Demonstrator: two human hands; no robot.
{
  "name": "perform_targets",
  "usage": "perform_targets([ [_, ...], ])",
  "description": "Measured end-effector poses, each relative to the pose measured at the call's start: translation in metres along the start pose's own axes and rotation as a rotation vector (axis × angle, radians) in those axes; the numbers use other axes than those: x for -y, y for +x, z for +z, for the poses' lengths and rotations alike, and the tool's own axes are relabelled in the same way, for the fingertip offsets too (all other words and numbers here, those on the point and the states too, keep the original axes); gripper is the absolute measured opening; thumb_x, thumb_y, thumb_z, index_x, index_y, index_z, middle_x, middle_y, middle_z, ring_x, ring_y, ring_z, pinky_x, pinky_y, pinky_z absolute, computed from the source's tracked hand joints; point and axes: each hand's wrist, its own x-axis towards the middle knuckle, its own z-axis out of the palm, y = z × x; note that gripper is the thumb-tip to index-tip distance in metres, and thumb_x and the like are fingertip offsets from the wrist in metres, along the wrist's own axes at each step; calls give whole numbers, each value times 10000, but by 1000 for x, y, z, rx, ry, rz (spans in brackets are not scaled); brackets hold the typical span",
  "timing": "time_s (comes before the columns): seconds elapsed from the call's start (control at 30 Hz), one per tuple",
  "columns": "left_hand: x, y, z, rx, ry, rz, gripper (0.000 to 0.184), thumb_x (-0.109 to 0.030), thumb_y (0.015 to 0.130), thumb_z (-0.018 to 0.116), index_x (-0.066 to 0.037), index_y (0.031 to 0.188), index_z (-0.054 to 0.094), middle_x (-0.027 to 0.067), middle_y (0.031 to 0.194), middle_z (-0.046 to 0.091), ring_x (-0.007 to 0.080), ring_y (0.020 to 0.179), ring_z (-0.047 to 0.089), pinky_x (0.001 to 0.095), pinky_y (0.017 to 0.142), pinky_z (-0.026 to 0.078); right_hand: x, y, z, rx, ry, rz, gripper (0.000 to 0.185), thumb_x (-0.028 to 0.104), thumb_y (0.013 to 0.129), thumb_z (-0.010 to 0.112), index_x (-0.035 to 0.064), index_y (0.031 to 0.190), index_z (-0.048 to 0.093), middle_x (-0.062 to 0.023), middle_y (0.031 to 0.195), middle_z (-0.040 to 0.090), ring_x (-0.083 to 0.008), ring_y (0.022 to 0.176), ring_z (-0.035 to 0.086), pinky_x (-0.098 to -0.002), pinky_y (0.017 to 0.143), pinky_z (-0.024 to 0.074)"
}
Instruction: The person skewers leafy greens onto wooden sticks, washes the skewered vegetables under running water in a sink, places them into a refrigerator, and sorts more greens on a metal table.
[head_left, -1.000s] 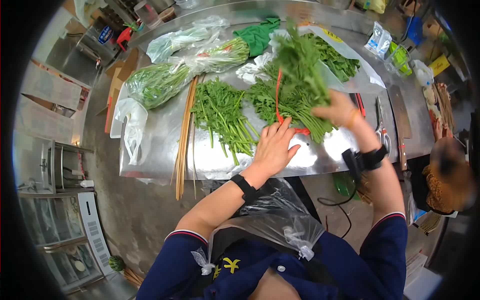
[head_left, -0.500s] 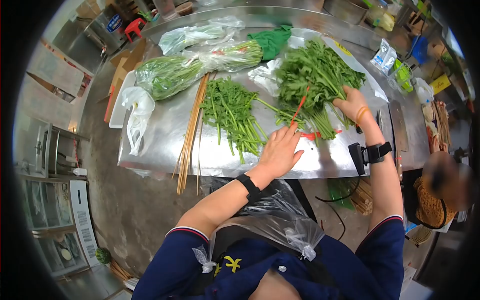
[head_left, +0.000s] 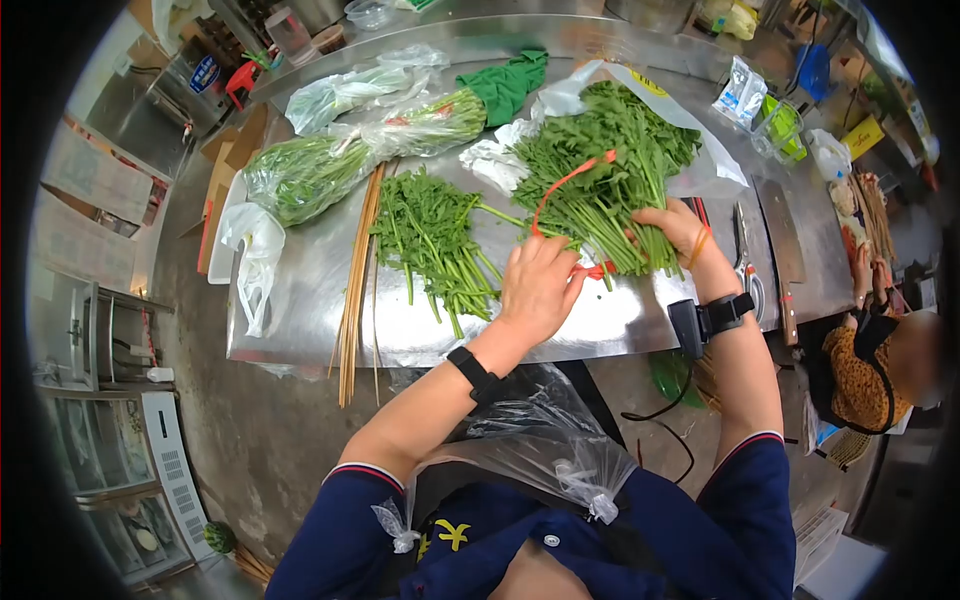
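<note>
My right hand [head_left: 675, 232] is closed around the stems at the right side of a big bunch of leafy greens [head_left: 620, 150]. A red tie strip [head_left: 558, 190] loops up over the bunch, and another stretch of it shows below the stems. My left hand [head_left: 540, 285], fingers bent together, grips the strip at the bunch's lower left. A smaller pile of cut greens [head_left: 425, 235] lies left of that hand, on the steel table [head_left: 420, 335]. Behind the bunch spreads a white plastic bag [head_left: 715, 165].
Long bamboo sticks [head_left: 357, 300] overhang the front edge. Bagged greens [head_left: 310, 180] lie at the back left, beside a green cloth [head_left: 505, 85]. Scissors [head_left: 743, 245] and a cleaver [head_left: 778, 235] lie at the right. Another person [head_left: 865, 375] is at the far right.
My right hand has pulled the bunch's stems round, so they point more toward me. The left hand has closed on the red strip, which now bows in a wider loop. The view has shifted slightly.
</note>
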Motion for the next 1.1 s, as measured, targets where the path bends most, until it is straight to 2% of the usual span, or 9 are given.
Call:
perform_targets([
  [0.1,0,26,4,-48,10,175,417,-193,749,593,-31,1120,490,141,1189,462,309,1119,388,403,913,320,-4,-1,0,25,103,27,271,73,752,576,-22,1002,532,-120,830,605,-172,646,595,-313,561,509],
  [0.23,4,46,28,58,3,183,542,-254,785,555,-35,1246,373,150,1322,332,328,1222,283,423,1018,210,-14,2,-4,7,75,-26,285,70,755,570,-30,1018,532,-113,856,609,-184,700,607,-298,599,508],
  [0.47,-8,46,33,109,65,82,605,-276,778,570,-7,1264,330,164,1325,316,319,1236,268,413,1032,196,-24,-1,-18,-22,-43,-50,298,89,742,575,-31,1014,541,-100,856,611,-175,704,598,-292,623,490],
  [0.53,-9,47,40,153,2,219,620,-284,778,572,-1,1268,318,170,1311,327,317,1229,279,414,1029,205,-32,8,-18,-49,-36,-104,303,114,741,585,-24,1009,550,-99,860,614,-170,712,595,-292,633,484],
  [0.63,-7,47,51,110,-45,257,609,-292,774,580,-3,1253,339,166,1278,360,308,1201,314,410,1023,219,-33,12,-25,-246,-653,-300,356,268,696,614,33,963,596,-133,836,634,-241,773,607,-334,709,452],
  [0.77,-5,49,51,170,-61,232,597,-318,763,587,-3,1227,380,157,1245,400,292,1195,325,402,1024,214,-3,-4,-24,-331,-942,-244,357,246,652,632,32,936,601,-152,786,626,-248,747,605,-334,687,453],
  [0.9,-7,51,55,169,-36,239,585,-341,753,587,-3,1198,414,152,1230,417,294,1193,327,404,1023,213,36,-26,-29,-321,-715,-316,319,192,668,641,8,924,592,-124,747,620,-184,658,587,-286,628,456],
  [0.97,-7,50,60,119,-35,221,586,-343,740,596,-4,1188,427,154,1236,413,297,1193,326,410,1027,208,66,-45,-25,-165,-318,-396,274,123,693,636,-9,924,570,-72,729,600,-119,598,544,-232,575,442],
  [1.1,-7,49,64,97,-31,212,621,-345,727,610,-5,1207,409,156,1247,404,305,1198,319,413,1032,202,118,-75,-14,-184,-228,-447,216,100,726,627,8,902,543,-17,733,562,-75,579,501,-191,519,393],
])
